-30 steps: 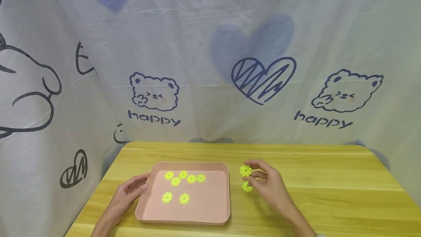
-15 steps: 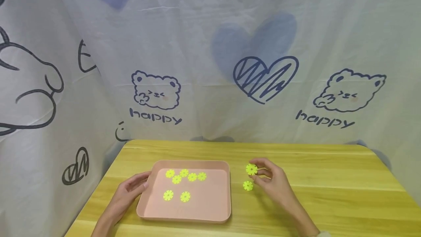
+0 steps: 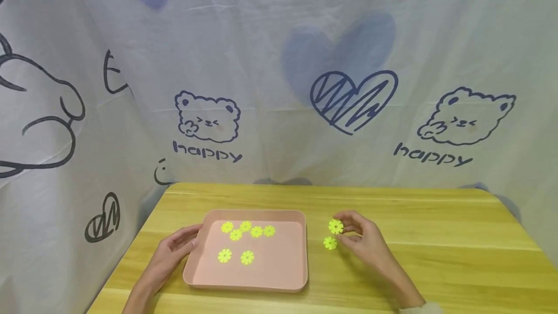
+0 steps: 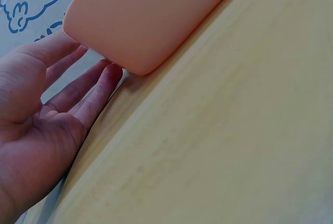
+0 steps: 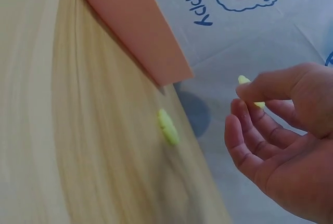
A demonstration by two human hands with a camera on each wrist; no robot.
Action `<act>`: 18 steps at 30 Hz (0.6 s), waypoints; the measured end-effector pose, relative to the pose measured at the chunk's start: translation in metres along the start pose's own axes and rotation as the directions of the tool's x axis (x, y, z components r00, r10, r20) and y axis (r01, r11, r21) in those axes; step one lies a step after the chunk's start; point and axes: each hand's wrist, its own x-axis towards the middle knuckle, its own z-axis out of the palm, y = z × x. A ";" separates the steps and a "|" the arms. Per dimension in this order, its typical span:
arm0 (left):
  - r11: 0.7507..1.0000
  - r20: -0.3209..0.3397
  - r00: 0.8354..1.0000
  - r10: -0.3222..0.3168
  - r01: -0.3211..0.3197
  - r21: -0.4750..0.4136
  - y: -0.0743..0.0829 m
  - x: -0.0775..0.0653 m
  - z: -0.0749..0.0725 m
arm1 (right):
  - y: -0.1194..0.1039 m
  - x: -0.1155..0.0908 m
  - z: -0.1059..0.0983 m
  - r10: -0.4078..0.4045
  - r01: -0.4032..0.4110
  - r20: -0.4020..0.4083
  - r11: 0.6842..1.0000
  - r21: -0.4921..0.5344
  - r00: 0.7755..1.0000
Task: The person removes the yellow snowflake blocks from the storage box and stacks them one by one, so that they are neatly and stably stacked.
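My right hand (image 3: 364, 241) pinches a yellow notched plastic disc (image 3: 335, 227), flower-like with a hole in the middle, between thumb and fingers. The right wrist view shows this held disc (image 5: 251, 92) edge-on. A second notched disc (image 3: 330, 243) lies on the table just below the held one in the head view. At the left end of a pink tray (image 3: 248, 282), my left hand (image 3: 167, 256) rests its extended fingers against the outer wall. Its fingertips meet that wall (image 4: 130, 31) near the rim and lower edge in the left wrist view. Several matching discs (image 3: 256, 231) lie flat inside.
The wooden table (image 3: 418, 246) carries the tray left of its middle. A white cloth (image 3: 270, 159) with bear and heart drawings hangs behind the table's back edge and along its left side.
My right hand has shifted slightly right, away from the tray, with the pinched disc. The disc on the table, partly covered earlier, now shows whole. My left hand stays at the tray.
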 end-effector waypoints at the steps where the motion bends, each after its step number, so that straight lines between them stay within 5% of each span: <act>1: 1.000 0.000 1.000 0.001 -0.001 0.000 0.000 0.000 0.000 | 0.001 0.000 0.000 0.007 -0.007 0.005 1.000 -0.011 1.000; 18: 1.000 0.007 1.000 -0.012 0.012 -0.021 0.003 -0.003 0.002 | 0.025 -0.002 -0.002 0.025 -0.021 0.029 0.991 -0.133 0.999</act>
